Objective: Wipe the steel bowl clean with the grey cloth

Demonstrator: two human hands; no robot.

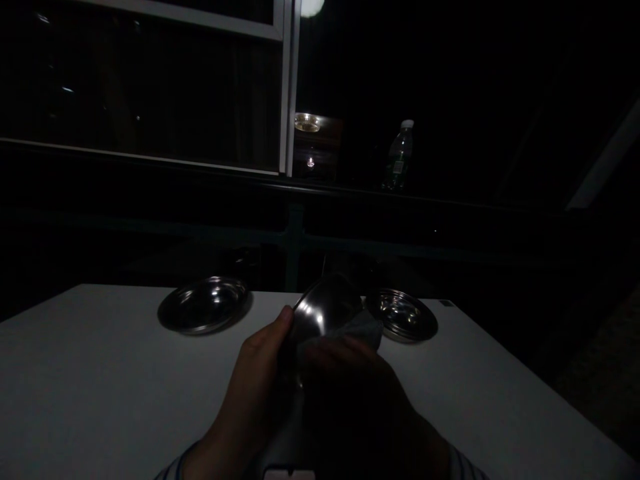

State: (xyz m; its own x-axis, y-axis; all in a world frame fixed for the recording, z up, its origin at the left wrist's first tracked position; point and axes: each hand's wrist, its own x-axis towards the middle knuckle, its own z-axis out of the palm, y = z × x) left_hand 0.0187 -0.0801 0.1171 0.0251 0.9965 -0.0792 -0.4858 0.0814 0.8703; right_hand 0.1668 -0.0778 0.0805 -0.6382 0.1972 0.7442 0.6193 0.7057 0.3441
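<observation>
Steel: one bowl point(325, 310), tilted over the white table point(100, 387), rim pinched by my left hand point(255, 380). My right hand point(357, 377) clutches one grey cloth point(367, 330) against it. Two steel plates, left plate point(203, 305) and right plate point(403, 315); one water bottle point(399, 157) behind.

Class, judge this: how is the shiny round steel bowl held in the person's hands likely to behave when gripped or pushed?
The shiny round steel bowl looks stiff, and probably light for its size. Its polished, reflective wall is likely slippery where the left hand grips the rim. Laid on its curved side on the white table, it might rock or roll.
</observation>
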